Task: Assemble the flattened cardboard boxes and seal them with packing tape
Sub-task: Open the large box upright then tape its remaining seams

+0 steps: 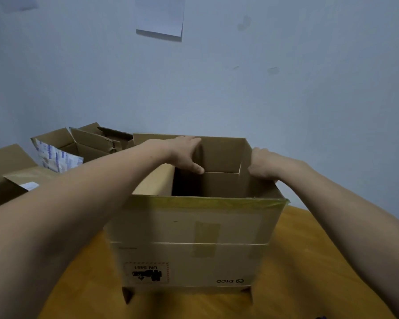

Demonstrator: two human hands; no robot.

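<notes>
An upright brown cardboard box (pixel 194 249) stands on the orange-brown table (pixel 309 284), its top open and its print upside down. Yellowish tape runs along its near top edge (pixel 207 201), and old tape strips cross the front wall. My left hand (pixel 184 155) lies with straight fingers against the far-left top flap, fingertips at the flap's upper edge and thumb pointing into the opening. My right hand (pixel 263 165) grips the top edge of the right-hand flap with curled fingers. The box's inside is dark and looks empty.
To the left stand several other cardboard boxes: an open one (pixel 83 143) holding a white-and-blue printed bag (pixel 55 157), and a nearer closed one (pixel 7 171). A pale wall is close behind, with a paper sheet (pixel 161 17) pinned on it.
</notes>
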